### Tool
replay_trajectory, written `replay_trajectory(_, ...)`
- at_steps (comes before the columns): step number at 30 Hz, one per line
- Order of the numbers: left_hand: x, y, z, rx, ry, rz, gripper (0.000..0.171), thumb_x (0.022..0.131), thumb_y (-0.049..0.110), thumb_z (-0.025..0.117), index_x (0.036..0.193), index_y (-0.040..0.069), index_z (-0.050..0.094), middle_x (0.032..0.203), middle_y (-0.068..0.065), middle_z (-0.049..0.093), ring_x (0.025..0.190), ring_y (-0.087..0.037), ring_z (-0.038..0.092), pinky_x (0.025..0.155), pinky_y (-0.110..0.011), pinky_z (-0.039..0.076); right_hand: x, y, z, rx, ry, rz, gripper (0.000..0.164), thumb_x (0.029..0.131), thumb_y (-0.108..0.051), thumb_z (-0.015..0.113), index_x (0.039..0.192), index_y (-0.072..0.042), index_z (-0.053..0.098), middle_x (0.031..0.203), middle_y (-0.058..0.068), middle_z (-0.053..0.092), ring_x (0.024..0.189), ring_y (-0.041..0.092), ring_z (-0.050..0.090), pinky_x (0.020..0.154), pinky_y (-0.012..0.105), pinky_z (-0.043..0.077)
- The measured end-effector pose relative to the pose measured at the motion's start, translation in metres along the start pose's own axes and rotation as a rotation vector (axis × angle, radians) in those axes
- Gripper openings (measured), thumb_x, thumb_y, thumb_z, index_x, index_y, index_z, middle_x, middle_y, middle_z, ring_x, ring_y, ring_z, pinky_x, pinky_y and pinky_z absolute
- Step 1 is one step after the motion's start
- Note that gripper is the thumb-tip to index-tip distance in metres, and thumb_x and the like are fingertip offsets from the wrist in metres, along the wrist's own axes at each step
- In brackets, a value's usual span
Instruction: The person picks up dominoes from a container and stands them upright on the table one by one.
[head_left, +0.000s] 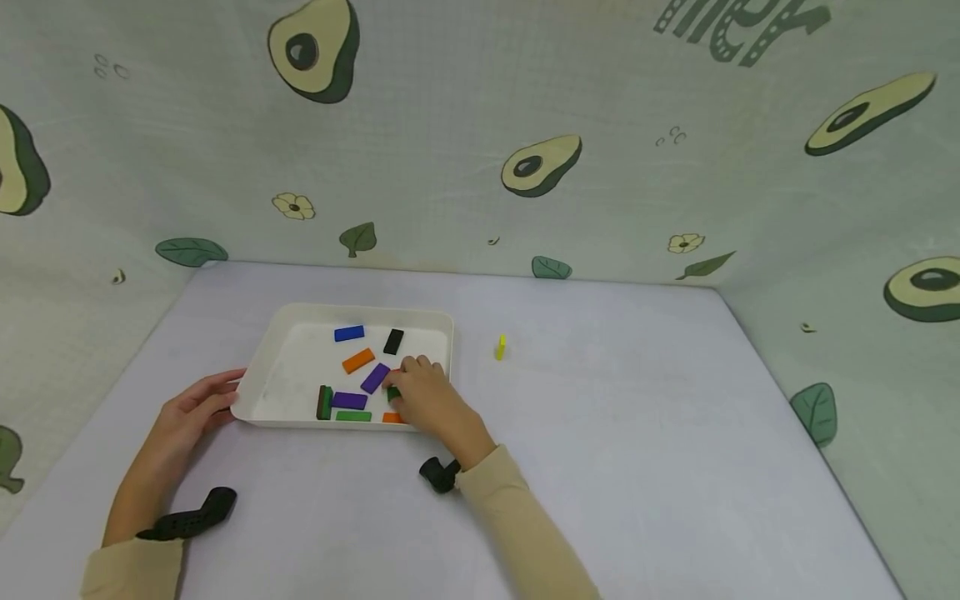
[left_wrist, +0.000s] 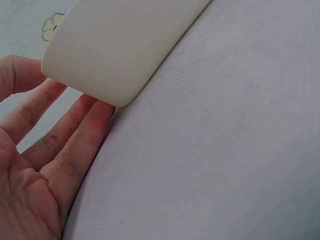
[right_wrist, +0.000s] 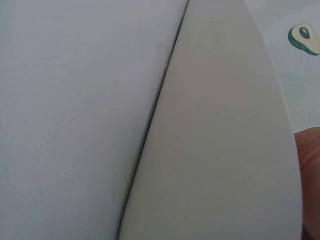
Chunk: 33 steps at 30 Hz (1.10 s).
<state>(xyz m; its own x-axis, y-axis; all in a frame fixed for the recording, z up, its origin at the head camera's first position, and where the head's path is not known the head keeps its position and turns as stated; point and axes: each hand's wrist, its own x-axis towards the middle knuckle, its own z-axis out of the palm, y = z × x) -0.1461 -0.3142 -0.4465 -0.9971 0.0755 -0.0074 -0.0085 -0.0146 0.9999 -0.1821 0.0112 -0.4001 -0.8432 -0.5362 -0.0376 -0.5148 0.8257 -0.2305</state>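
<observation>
A white tray (head_left: 288, 367) holds several small coloured bars. My left hand (head_left: 191, 410) is at the tray's left side, its mostly straight fingers touching the wall; in the left wrist view, fingers (left_wrist: 70, 145) reach behind the tray's corner (left_wrist: 115, 75). Inside the tray's right part, my right hand (head_left: 429, 398) has its fingers bent around a dark green bar (head_left: 393, 393), partly hidden. Close by lie a purple bar (head_left: 375, 378), an orange bar (head_left: 392, 417) and a second purple bar (head_left: 349, 401). The right wrist view mostly shows the tray's outer wall (right_wrist: 215, 130).
Farther back in the tray are blue (head_left: 348, 333), black (head_left: 393, 342) and orange (head_left: 358, 361) bars. Near its front wall lie a light green bar (head_left: 353, 416) and a brown-and-green pair (head_left: 324, 402). A yellow piece (head_left: 500, 347) stands on the white table (head_left: 637, 433), right of the tray.
</observation>
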Motion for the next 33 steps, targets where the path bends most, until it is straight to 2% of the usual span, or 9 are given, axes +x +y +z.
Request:
replay_trajectory(11,-0.002,0.000,-0.002,0.013,0.020,-0.009,0.034,0.094,0.013,0.055,0.127,0.011,0.055,0.114,0.019,0.060,0.093,0.006,0.059,0.072,-0.010,0.050,-0.010,0.003,-0.023,0.054,0.082,-0.038,0.022,0.091,-0.022,0.061,0.111,-0.016,0.064,0.106,-0.002,0.060,0.098,0.015,0.051,0.083,0.025,0.041)
replay_trajectory(19,0.001,0.001,-0.001,-0.006,0.001,0.013,0.034,0.094,0.011,0.055,0.127,0.009,0.055,0.115,0.017,0.061,0.094,0.005,0.059,0.073,-0.010,0.050,-0.019,0.013,-0.038,0.206,0.117,-0.008,0.025,0.091,-0.019,0.061,0.115,-0.013,0.062,0.108,-0.002,0.062,0.103,0.014,0.052,0.093,0.028,0.043)
replay_trajectory(23,0.003,0.001,0.000,0.004,0.007,0.003,0.035,0.094,0.013,0.055,0.128,0.010,0.055,0.116,0.018,0.059,0.094,0.006,0.059,0.073,-0.010,0.050,-0.023,0.019,-0.047,0.261,0.137,-0.002,0.027,0.091,-0.017,0.059,0.118,-0.012,0.060,0.113,0.000,0.061,0.106,0.016,0.051,0.096,0.030,0.043)
replay_trajectory(27,0.002,0.000,-0.001,0.024,0.019,-0.006,0.033,0.094,0.014,0.055,0.127,0.012,0.056,0.113,0.020,0.060,0.092,0.006,0.059,0.072,-0.009,0.050,-0.029,0.025,-0.056,0.342,0.155,0.016,0.028,0.092,-0.014,0.059,0.119,-0.011,0.058,0.116,0.001,0.059,0.106,0.017,0.050,0.094,0.030,0.045)
replay_trajectory(33,0.001,-0.002,0.000,-0.024,0.010,-0.005,0.033,0.093,0.011,0.055,0.126,0.011,0.056,0.114,0.018,0.060,0.093,0.006,0.060,0.073,-0.010,0.050,-0.042,0.043,-0.067,0.498,0.230,0.049,0.027,0.091,-0.010,0.059,0.118,-0.008,0.057,0.112,0.003,0.059,0.107,0.022,0.051,0.090,0.034,0.048)
